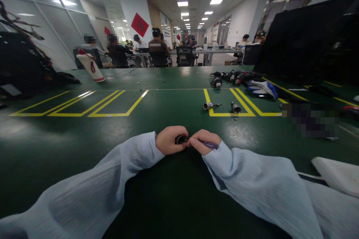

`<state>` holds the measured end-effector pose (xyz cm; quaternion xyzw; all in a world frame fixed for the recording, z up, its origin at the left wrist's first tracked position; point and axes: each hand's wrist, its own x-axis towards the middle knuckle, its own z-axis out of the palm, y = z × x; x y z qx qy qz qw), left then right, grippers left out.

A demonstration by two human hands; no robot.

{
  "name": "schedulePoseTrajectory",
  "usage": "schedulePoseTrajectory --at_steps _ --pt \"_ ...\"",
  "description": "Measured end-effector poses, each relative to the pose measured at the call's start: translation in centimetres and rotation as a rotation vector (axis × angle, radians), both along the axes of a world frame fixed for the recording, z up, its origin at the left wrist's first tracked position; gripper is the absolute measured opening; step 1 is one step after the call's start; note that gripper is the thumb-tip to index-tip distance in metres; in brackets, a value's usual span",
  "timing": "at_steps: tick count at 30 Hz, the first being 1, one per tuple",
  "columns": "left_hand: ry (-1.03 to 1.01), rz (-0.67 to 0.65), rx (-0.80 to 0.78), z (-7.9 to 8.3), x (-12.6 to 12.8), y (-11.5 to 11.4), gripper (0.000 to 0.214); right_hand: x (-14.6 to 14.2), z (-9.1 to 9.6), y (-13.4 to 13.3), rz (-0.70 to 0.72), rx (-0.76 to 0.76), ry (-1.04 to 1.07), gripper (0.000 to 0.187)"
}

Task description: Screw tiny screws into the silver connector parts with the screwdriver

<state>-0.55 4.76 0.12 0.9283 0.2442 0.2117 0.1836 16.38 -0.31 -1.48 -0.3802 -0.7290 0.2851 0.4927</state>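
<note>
My left hand (167,140) is closed around a small dark round part (180,139) on the green table (174,101). My right hand (204,142) is closed on a purple-handled screwdriver (209,144), with its tip end against the dark part. Both hands rest close together near the table's front middle. Light blue sleeves cover both forearms.
Two small metal cylindrical parts (208,106) (236,108) lie ahead on yellow floor-tape lines. Farther right are dark tool parts (224,77) and blue-white gloves (262,88). A white bottle (90,67) stands far left. A black monitor (308,41) is at right. Several people sit at desks behind.
</note>
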Motion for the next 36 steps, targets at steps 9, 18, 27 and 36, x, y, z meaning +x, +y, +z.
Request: schedulePoseTrajectory --at_steps 9,18,27,36 --pt "0.015 -0.003 -0.021 -0.1 -0.1 -0.3 0.009 0.5 0.7 0.6 0.150 -0.514 0.369 0.025" --pt "0.017 -0.019 -0.003 -0.1 0.0 0.2 0.010 0.1 0.2 -0.2 -0.014 0.044 -0.038 0.019" --pt "0.016 0.011 0.006 -0.3 -0.1 -0.1 0.010 0.6 0.5 0.7 0.148 -0.529 0.358 0.024" --pt "0.006 -0.001 0.010 -0.2 -0.1 -0.2 0.011 0.9 -0.1 1.3 0.206 -0.604 0.468 0.027"
